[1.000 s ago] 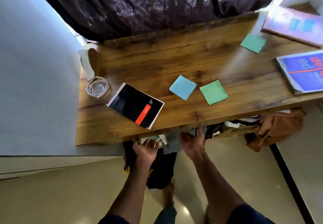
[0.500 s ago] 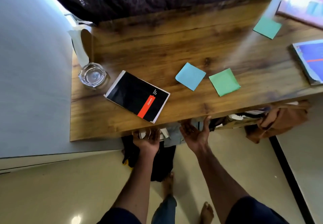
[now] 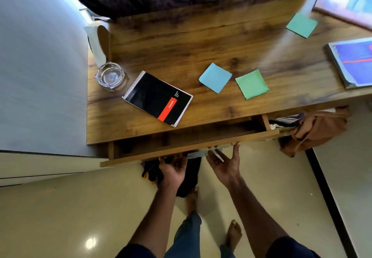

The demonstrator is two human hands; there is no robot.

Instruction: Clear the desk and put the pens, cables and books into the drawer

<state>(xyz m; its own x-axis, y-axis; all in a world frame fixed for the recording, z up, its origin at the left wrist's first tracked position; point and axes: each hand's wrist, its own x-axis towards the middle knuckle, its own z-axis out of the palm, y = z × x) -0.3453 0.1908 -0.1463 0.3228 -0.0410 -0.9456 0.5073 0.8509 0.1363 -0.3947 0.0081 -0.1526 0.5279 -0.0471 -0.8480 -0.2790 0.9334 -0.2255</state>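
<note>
A wooden drawer (image 3: 187, 149) stands partly pulled out under the desk's front edge. My left hand (image 3: 173, 167) is palm up under the drawer front, fingers curled onto its lower edge. My right hand (image 3: 224, 162) is also palm up beneath it, fingertips touching the front. On the desk (image 3: 181, 42) lies a black spiral notebook with a red stripe (image 3: 158, 98), and a blue book (image 3: 354, 60) at the right edge. The drawer's inside looks dark; I cannot tell what it holds.
A glass ashtray (image 3: 109, 75) sits left of the notebook. Sticky notes lie about: blue (image 3: 215, 77), green (image 3: 251, 84), teal (image 3: 301, 25). A pink book (image 3: 350, 5) is far right. Brown cloth (image 3: 318, 128) hangs beside the drawer. A dark bag (image 3: 187, 177) is on the floor below.
The drawer has slid out from under the desk toward me, with both hands under its front. The view has shifted slightly.
</note>
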